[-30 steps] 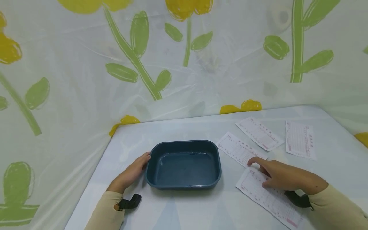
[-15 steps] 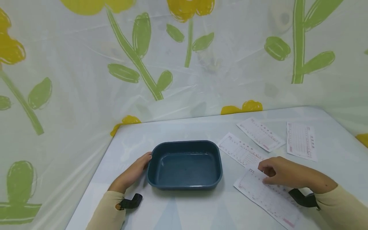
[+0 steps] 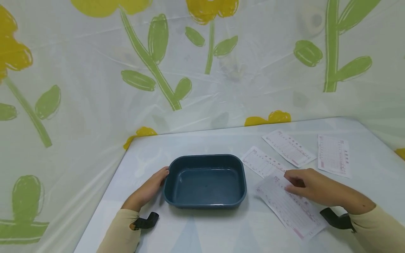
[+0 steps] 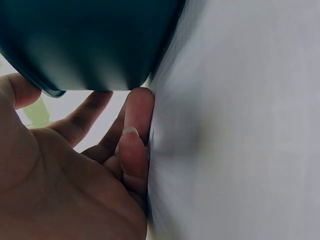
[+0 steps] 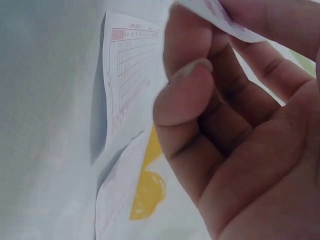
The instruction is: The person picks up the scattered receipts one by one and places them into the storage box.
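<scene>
In the head view, my left hand [image 3: 152,186] rests against the left side of a dark teal rectangular plastic tub [image 3: 205,205]. The left wrist view shows the fingers [image 4: 80,120] touching the tub's outer wall and rim, some of them bent near the tabletop. To the tub's right, my right hand [image 3: 319,186] pinches the upper edge of a printed paper form [image 3: 291,211] between thumb and fingers. That sheet is raised off the table, tilted and slightly bowed. A corner of the pinched paper [image 5: 220,15] shows in the right wrist view.
Several more paper forms lie behind the right hand: one form [image 3: 261,161] partly under the held sheet, another form [image 3: 289,147] farther back, and a third form [image 3: 333,154] at the right. A flower-printed curtain [image 3: 221,88] hangs behind the white table [image 3: 177,232].
The right hand has taken hold of the nearest paper form and lifted it, and its edge now stands off the table. The left hand keeps its place at the tub.
</scene>
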Demonstrator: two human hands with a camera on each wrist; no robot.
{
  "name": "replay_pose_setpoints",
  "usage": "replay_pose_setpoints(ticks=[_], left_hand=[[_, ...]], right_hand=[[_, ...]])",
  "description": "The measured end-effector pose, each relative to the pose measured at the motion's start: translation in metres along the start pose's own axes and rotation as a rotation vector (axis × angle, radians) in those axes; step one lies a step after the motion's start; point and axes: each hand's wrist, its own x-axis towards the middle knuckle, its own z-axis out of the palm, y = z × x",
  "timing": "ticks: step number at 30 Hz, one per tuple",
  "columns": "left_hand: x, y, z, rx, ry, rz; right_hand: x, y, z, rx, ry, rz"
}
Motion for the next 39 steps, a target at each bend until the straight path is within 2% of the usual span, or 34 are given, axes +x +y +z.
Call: replay_pose_setpoints(ticks=[12,17,21,33,39], left_hand=[[0.002,0.001,0.0,-0.003,-0.006,0.021],[0.002,0.003,0.0,0.018,0.01,0.004],[0.002,0.003,0.001,0.022,0.016,-0.015],[0.001,0.002,0.003,0.006,0.012,-0.006],[-0.001,-0.001,0.006,-0.007,0.028,-0.023]], right_hand=[[-0.002,-0.005,0.0,0.059,0.084,-0.053],[-0.002,-0.009,-0.002,0.043,0.09,-0.018],[-0.002,-0.012,0.0,0.001,0.115,-0.035],[-0.005,-0.027,0.004,-0.098,0.284,-0.042],[-0.002,-0.04,0.008,-0.114,0.368,-0.054]])
